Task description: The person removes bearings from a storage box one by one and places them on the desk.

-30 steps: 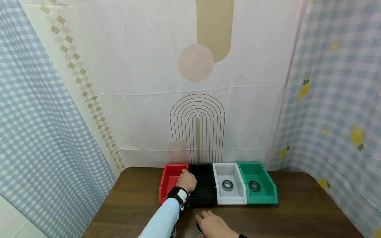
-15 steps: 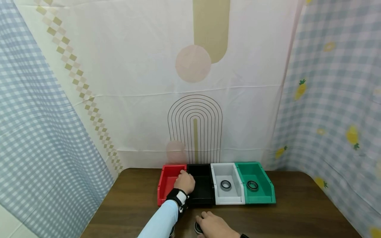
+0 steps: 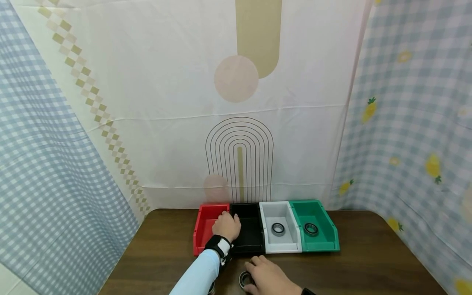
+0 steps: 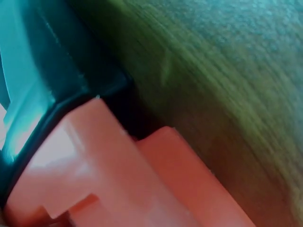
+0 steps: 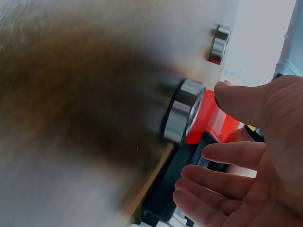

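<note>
My left hand (image 3: 226, 226) reaches over the wall between the red bin (image 3: 202, 229) and the black bin (image 3: 248, 223). Its fingertips are hidden in the head view, so whether it holds anything does not show. In the left wrist view only the red bin's edge (image 4: 94, 156) and the dark bin beside it appear. My right hand (image 3: 268, 276) is by a ball bearing (image 3: 242, 280) on the table. In the right wrist view thumb and fingers are spread apart beside that bearing (image 5: 180, 113), with a gap between.
The white bin (image 3: 282, 247) and green bin (image 3: 321, 246) each contain a bearing. Another bearing (image 3: 212, 288) lies partly hidden by the left forearm. All stands on a brown wooden table (image 3: 155, 241), with hanging cloths behind and at both sides.
My right hand has shifted slightly and its fingers have come off the table bearing, which shows more fully. The left hand stays at the red and black bins, turned a little.
</note>
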A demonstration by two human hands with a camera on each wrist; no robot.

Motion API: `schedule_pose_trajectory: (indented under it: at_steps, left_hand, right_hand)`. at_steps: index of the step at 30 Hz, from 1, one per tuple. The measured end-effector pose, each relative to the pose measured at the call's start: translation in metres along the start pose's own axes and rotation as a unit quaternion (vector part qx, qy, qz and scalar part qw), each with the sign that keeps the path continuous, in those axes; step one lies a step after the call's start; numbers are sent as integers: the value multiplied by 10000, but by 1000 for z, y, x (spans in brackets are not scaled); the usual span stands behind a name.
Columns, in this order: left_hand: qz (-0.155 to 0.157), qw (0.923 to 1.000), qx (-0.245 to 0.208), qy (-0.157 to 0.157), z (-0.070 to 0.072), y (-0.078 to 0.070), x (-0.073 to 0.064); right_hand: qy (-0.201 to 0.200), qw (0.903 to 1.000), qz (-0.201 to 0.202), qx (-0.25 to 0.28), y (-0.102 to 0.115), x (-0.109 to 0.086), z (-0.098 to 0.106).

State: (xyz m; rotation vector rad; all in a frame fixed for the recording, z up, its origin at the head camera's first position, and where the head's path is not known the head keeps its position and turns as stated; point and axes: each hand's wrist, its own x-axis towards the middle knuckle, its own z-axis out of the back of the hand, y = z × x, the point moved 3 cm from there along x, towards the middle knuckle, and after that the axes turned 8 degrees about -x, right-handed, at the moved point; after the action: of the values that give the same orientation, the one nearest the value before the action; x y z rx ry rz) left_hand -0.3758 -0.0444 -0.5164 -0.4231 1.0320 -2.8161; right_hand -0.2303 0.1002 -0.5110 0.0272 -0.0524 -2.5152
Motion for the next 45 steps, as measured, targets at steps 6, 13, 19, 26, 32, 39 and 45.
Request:
schedule_pose_trajectory:
  at_steps: [6,13,19,26,32,39,45]
  left_hand:
    - [-15,10000,17,-72,4,-1,0]
    - [-7,10000,21,-78,6,-1,-1]
    - [-303,9988,-43,-382,12,-2,-4]
    - [-1183,9907,117,-660,21,-8,-18]
    - [-1763,9834,19,-428,33,-21,-43]
    - [-1950,9794,-372,359,48,-31,-80]
    - [-1998,9753,-350,876,50,-30,-99]
  right_hand:
    - [-114,9992,-296,228,-7,-2,5]
    - [-85,9984,-463,307,-17,-7,7]
    - [-323,9970,-582,390,-30,-13,10]
    - [-862,9884,-1186,390,-53,-21,20]
    - [-1392,9740,-1768,246,-80,-30,28]
    - [-1771,9647,-1946,124,-101,-42,29]
    - [-1932,9603,-2013,89,-111,-44,24]
